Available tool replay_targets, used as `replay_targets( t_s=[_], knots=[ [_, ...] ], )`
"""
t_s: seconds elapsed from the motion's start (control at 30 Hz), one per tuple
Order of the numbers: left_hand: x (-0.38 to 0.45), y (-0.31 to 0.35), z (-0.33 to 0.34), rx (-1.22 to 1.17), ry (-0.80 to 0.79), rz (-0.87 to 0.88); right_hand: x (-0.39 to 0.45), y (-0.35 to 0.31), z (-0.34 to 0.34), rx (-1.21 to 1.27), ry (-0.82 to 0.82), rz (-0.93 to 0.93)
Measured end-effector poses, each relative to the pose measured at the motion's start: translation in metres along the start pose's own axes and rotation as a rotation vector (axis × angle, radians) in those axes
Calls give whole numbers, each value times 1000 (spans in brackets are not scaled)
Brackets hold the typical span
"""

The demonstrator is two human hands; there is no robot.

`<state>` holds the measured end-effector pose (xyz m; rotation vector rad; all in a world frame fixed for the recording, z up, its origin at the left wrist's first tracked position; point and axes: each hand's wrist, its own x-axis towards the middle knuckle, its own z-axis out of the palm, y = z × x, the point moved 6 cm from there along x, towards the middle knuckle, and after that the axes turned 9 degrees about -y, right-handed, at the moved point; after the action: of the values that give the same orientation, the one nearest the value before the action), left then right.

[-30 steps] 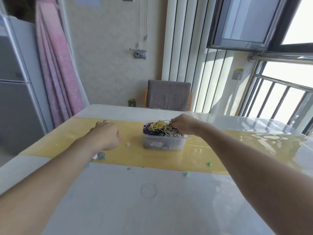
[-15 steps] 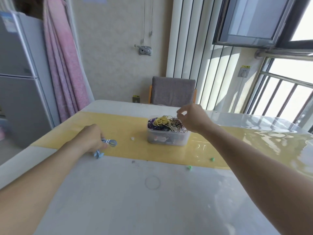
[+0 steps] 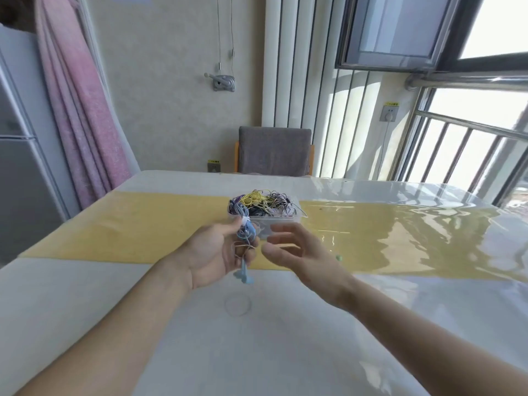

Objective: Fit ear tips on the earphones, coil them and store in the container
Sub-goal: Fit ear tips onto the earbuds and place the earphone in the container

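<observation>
My left hand (image 3: 217,252) is raised palm-up above the table and holds a pair of light blue earphones (image 3: 246,238); the cable is bunched between thumb and fingers and the earbuds dangle below the hand. Close to its right, my right hand (image 3: 294,250) hovers with fingers spread and relaxed, holding nothing. Behind both hands stands a clear plastic container (image 3: 281,224) heaped with coiled earphones in yellow, purple, black and white. A small green ear tip (image 3: 339,257) lies on the yellow strip to the right of my right hand.
The white table (image 3: 257,338) has a glossy yellow runner (image 3: 143,224) across its middle. A grey chair (image 3: 274,151) stands at the far edge. A fridge and pink curtain are on the left, window railings on the right.
My left hand picked the blue earphones up off the table and lifted them toward the middle. My right hand left the container and came down beside the left hand.
</observation>
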<state>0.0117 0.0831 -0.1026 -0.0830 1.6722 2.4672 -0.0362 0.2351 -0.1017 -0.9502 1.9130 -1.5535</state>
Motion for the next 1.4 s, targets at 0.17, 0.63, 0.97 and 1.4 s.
replay_targets(
  t_s=[0.17,0.63,0.97,1.4],
  knots=[
    [20,-27,37,-220,-51,52,-17,24,4,369,68,60],
    [5,-45,27,308,357,357,-31,42,-24,147,-22,147],
    [4,-53,38,263,247,344,-35,40,-24,321,-53,217],
    [-4,-51,66,595,43,409,-37,43,-24,585,8,228]
  ],
)
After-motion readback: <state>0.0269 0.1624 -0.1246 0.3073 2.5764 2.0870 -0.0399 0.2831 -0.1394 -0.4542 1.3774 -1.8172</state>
